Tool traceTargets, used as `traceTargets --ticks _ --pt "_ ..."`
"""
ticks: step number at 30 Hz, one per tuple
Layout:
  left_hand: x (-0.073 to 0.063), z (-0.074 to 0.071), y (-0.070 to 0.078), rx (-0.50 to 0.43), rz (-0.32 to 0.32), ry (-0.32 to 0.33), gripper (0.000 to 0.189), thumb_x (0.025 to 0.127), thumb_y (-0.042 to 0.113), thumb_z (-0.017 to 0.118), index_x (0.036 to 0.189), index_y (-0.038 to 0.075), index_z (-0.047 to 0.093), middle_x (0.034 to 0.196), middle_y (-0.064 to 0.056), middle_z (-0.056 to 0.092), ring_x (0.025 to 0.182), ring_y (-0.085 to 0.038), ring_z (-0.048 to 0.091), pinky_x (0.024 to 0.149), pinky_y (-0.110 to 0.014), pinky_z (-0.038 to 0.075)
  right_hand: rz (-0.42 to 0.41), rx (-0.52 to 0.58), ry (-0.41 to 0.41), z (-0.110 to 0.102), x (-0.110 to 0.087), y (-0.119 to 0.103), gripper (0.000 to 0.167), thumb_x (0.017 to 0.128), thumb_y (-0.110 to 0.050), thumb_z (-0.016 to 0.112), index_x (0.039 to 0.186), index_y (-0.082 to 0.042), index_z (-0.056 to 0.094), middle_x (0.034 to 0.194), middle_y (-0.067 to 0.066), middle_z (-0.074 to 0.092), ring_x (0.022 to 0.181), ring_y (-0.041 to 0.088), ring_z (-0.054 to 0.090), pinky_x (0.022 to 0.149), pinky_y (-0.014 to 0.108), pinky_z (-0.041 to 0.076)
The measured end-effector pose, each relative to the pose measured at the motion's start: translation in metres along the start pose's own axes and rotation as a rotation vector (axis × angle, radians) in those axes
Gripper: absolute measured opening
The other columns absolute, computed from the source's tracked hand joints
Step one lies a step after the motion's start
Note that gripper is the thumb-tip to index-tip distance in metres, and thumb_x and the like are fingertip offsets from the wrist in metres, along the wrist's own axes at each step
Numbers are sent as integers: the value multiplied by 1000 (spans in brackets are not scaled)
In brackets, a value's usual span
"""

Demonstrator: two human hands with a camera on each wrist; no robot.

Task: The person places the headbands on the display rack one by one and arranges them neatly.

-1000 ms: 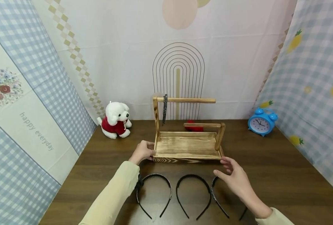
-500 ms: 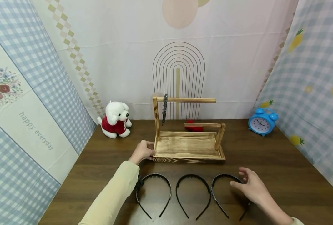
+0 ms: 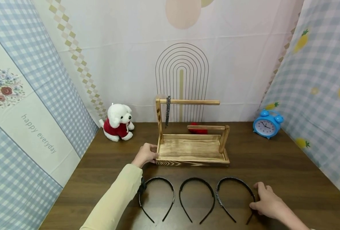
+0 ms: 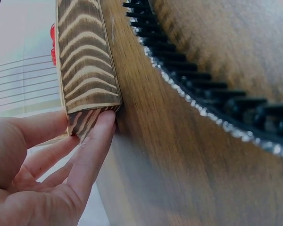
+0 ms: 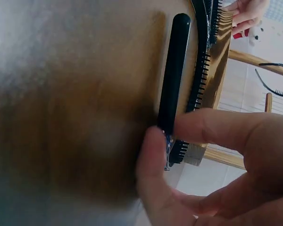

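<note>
A wooden rack (image 3: 191,163) with a tray base and two horizontal bars stands mid-table. My left hand (image 3: 146,154) grips the left end of its tray; in the left wrist view the thumb and fingertips lie on either side of the corner. One dark glittery headband (image 3: 168,110) hangs from the upper bar. On the table in front lie three black toothed headbands: a left one (image 3: 173,191), a middle one (image 3: 213,196) and a right one (image 3: 219,198). My right hand (image 3: 268,201) pinches the right headband's right arm between thumb and index finger, its dark tip (image 5: 177,61) showing beyond them.
A white plush dog (image 3: 119,123) in a red top sits at the back left. A blue alarm clock (image 3: 267,124) stands at the back right. Something red (image 3: 198,131) lies behind the rack. Patterned cloths (image 3: 124,64) surround the brown table (image 3: 106,191).
My right hand has left the tray's right front corner, moved right and toward me, and taken hold of the right headband, which has shifted slightly. The left hand stays on the rack.
</note>
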State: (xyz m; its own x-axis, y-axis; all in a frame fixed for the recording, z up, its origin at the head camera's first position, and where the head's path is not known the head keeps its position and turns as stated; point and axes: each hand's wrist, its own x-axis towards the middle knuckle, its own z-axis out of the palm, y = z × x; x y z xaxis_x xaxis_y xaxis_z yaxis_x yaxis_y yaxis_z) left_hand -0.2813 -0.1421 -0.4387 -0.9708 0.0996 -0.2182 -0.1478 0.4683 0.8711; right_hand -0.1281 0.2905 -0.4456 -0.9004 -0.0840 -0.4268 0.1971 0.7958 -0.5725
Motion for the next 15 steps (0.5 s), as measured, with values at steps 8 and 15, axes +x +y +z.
traceTargets --ticks 8,15 --pt "-1 3 1 33 -20 34 46 89 -3 64 134 -6 56 112 -27 68 77 -25 71 61 -36 62 3 344 -83 -8 1 10 57 90 -4 59 129 25 30 98 17 53 86 19 59 72 34 59" --pt "-2 4 1 39 -2 34 45 89 -3 64 133 -7 56 111 -27 68 77 -26 71 61 -36 62 -30 598 -243 -16 -4 22 43 99 -13 54 127 18 48 100 5 60 88 14 59 78 30 59"
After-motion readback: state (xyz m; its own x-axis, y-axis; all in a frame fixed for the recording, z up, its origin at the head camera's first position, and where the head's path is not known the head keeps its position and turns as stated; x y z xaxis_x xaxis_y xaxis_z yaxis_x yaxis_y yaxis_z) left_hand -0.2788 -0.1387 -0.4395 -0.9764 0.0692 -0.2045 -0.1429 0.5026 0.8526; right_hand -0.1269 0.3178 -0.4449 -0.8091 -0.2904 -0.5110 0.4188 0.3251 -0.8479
